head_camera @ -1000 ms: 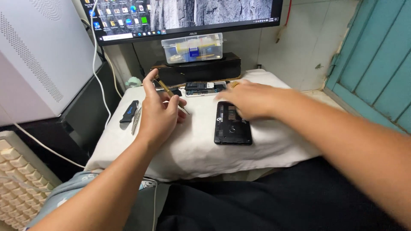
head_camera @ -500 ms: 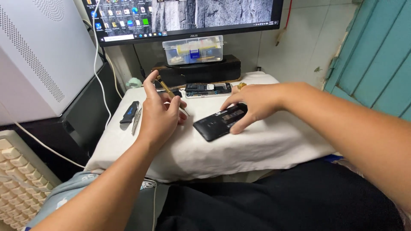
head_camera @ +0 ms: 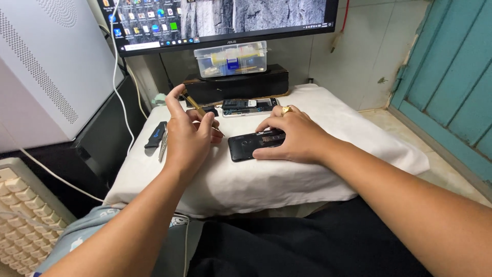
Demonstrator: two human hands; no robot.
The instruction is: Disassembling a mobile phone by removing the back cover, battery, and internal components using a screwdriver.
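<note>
Left hand (head_camera: 188,134) is up off the cloth, fingers curled around a slim gold-coloured tool (head_camera: 201,112), pinched between thumb and fingertips, its point slanting down towards the black phone (head_camera: 254,144). Right hand (head_camera: 293,136) lies flat over the right end of that phone, fingers spread and pressing it down, a gold ring (head_camera: 286,109) on one finger. The phone lies on its face with the back cover off, inner parts showing along the upper edge, left end sticking out from under the hand.

The phone sits about mid-way on the white cushion (head_camera: 287,179), which is draped over the person's lap in front of the monitor. Just behind the phone, nearer the screen, lies a second opened phone (head_camera: 247,106) with a pale frame and its insides exposed, touching nothing the hands hold. To the left of the black phone, beyond the left hand, a small dark blue-and-black gadget (head_camera: 156,134) and a thin metal tool (head_camera: 163,146) rest side by side near the cushion's left edge.

Behind the cushion, a long black box (head_camera: 241,86) carries a clear plastic case (head_camera: 233,59) with small parts in it, right below the monitor (head_camera: 225,20). Left of the cushion stands a white computer tower (head_camera: 48,72) with a white cable (head_camera: 115,77) hanging down. Right of the cushion, well apart, a teal wooden door (head_camera: 451,82).
</note>
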